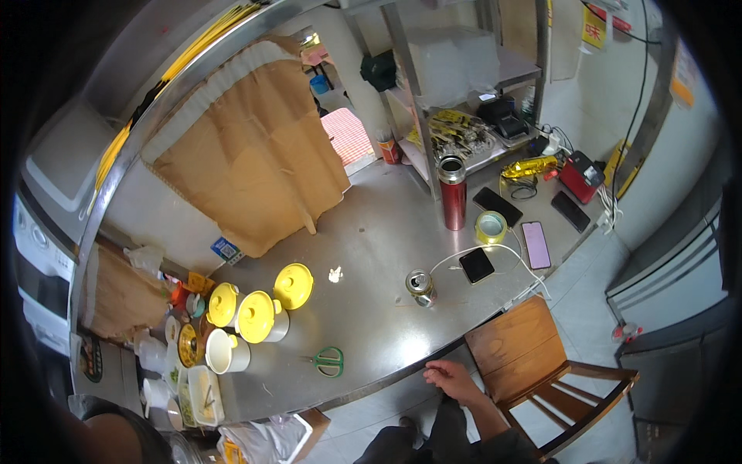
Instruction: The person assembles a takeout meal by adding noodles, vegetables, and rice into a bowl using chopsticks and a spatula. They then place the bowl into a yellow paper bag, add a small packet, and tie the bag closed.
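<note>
My right hand (450,377) hangs just off the front edge of the metal table (363,232), beside a wooden chair (510,336). Its fingers are loosely bent and a little apart, and nothing shows in them. My left hand is out of the picture. Closest on the tabletop are a silver drink can (420,287), upright with its top showing, and green-handled scissors (330,362) lying flat. A small crumpled white scrap (335,274) lies farther back. To the left stand white pots with yellow lids (256,317), a loose yellow lid (294,285) and an uncovered white pot (228,352).
On the right are a red thermos (453,193), a tape roll (491,227), several phones, including a lit phone (536,245), and a white cable (495,247). Food tubs (205,394) crowd the left end. Brown paper (255,147) hangs behind. A bare arm (116,439) shows lower left.
</note>
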The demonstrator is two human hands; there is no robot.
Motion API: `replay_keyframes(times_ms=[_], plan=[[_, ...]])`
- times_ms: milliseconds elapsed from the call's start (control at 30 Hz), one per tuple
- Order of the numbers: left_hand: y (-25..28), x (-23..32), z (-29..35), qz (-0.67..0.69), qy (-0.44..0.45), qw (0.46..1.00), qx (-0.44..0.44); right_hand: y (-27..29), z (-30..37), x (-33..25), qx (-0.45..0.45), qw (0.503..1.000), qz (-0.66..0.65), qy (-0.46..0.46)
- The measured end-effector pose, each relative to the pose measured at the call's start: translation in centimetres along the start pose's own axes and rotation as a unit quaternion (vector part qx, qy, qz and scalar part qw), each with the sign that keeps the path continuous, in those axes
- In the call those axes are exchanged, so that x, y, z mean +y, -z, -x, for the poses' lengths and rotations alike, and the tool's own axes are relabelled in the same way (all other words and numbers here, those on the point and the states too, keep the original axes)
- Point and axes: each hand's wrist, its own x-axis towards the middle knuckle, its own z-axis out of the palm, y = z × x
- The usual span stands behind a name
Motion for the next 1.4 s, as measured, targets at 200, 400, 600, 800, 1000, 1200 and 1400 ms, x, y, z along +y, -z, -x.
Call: replay_keyframes(times_ms=[200, 400, 600, 800, 1000, 1200, 1400], plan=[[-0.6, 0.5, 4.5, 0.076, 0.023, 0.997, 0.023, -0.2, 0.0, 3.0, -0.045, 0.995, 0.077, 0.050], [-3.5, 8.6, 17.2, 0.174, 0.307, 0.907, 0.231, -9.0, -1.4, -0.7, -0.104, 0.986, 0.097, -0.088], [-26.8, 28.9, 31.8, 0.275, 0.798, 0.536, -0.006, -23.3, -1.4, 4.2, -0.281, 0.940, 0.176, -0.073], [-43.6, 62.7, 39.1, 0.455, 0.847, 0.273, 0.026, -43.3, 6.8, 11.7, -0.420, 0.855, 0.299, -0.054], [-45.7, 68.1, 47.0, 0.494, 0.844, 0.084, 0.193, -60.8, 18.2, 19.1, -0.591, 0.699, 0.400, -0.047], [-48.0, 63.4, 61.2, 0.444, 0.866, 0.081, 0.214, -78.6, 19.2, 21.8, -0.559, 0.736, 0.319, -0.210], [-54.6, 63.4, 76.4, 0.412, 0.889, 0.087, 0.181, -101.4, 15.4, 23.1, -0.393, 0.888, 0.163, -0.174]])
